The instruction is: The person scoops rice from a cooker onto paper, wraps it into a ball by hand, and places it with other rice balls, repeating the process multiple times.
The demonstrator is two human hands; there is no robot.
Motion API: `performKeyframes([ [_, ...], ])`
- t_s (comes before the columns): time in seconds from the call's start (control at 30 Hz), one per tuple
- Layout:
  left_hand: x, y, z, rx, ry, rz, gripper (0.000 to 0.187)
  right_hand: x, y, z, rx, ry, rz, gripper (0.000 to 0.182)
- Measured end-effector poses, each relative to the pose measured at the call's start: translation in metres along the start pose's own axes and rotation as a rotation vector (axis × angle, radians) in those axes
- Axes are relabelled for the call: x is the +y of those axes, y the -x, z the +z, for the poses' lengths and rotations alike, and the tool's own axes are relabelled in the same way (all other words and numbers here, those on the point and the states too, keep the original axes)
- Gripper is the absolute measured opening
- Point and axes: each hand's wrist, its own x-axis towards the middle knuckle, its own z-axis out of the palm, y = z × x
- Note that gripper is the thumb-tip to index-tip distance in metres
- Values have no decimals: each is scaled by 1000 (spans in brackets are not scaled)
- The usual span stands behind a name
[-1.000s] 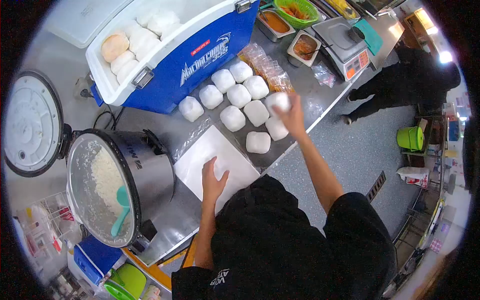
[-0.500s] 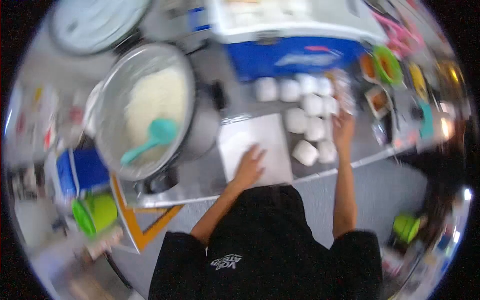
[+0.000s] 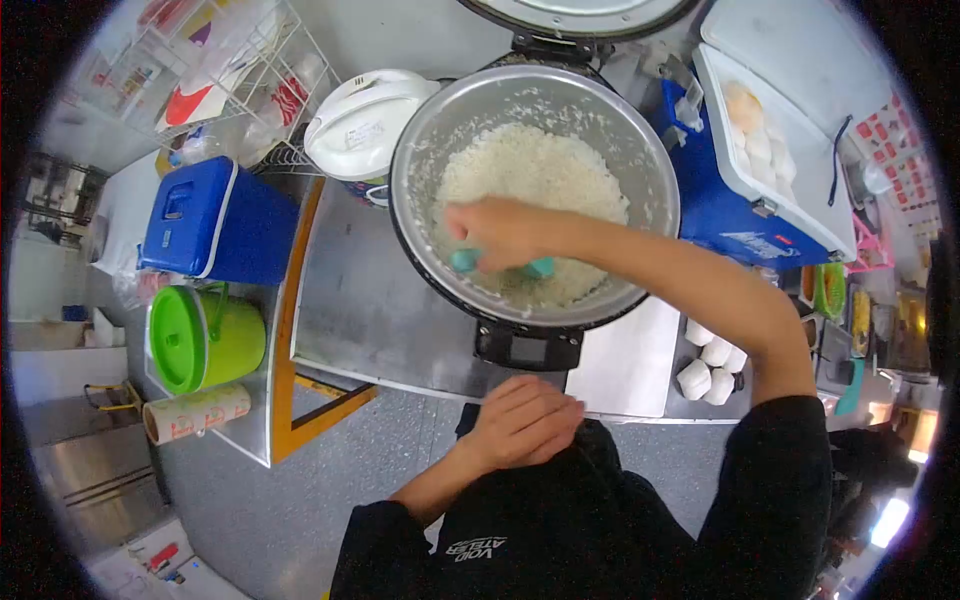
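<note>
My right hand (image 3: 492, 232) reaches over the rice cooker pot (image 3: 655, 205) and is closed around a teal rice paddle (image 3: 540, 267). The paddle's head is partly sunk in the white cooked rice (image 3: 530, 160), and my hand is slightly smeared by motion. My left hand (image 3: 528, 422) rests by the table's front edge, just below the cooker's front panel (image 3: 528, 347). Its fingers are curled together, and its palm is hidden. Beside the cooker lies a white sheet (image 3: 630, 365), with several wrapped white rice portions (image 3: 714, 352) to its right, partly behind my right forearm.
An open blue cooler (image 3: 715, 205) holding white bundles stands at the back right. The cooker's raised lid (image 3: 580, 15) is behind the pot. To the left are a white-lidded container (image 3: 365, 130), a blue cooler box (image 3: 225, 220), a green bucket (image 3: 235, 335) and a wire rack (image 3: 240, 80).
My right hand has left the wrapped portions and moved left into the pot, taking hold of the paddle. My left hand has come off the white sheet and curled. The view has turned left.
</note>
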Motion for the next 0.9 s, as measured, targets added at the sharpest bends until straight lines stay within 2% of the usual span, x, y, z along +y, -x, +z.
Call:
performKeyframes([
  [0.07, -13, -2, -27, 94, -26, -11, 20, -4, -18, 10, -121, -65, 56, 32],
  [0.17, -38, 0, -45, 76, 6, -16, 23, -5, -3, -4, -9, -93, 102, 33],
  [0.23, -54, -1, -46, 59, 19, 42, 23, 7, 16, -28, 238, 174, -56, 34],
  [0.3, -69, 0, -39, 68, 26, 103, 23, 1, 34, -68, 2, 490, 268, 36],
  [0.4, -85, -2, -31, 51, 37, 199, 25, 23, 45, -50, -291, 901, 404, 32],
  [0.5, -93, -7, -25, 5, 63, 264, 27, 40, 38, -15, -279, 1029, 243, 21],
  [0.6, -95, -1, -18, 91, 43, 291, 29, 42, 25, -34, -57, 1165, 396, 28],
  [0.67, -97, 0, -18, 106, 61, 306, 27, 50, 3, -61, 48, 1398, 468, 35],
  [0.77, -100, 1, -15, 123, 61, 325, 26, 74, -12, -67, -250, 1381, 695, 40],
  [0.8, -101, 2, -14, 128, 62, 330, 26, 81, 2, -56, -278, 1435, 618, 36],
  [0.9, -100, 0, -14, 138, 42, 323, 25, 91, 50, -47, -349, 1248, 525, 24],
])
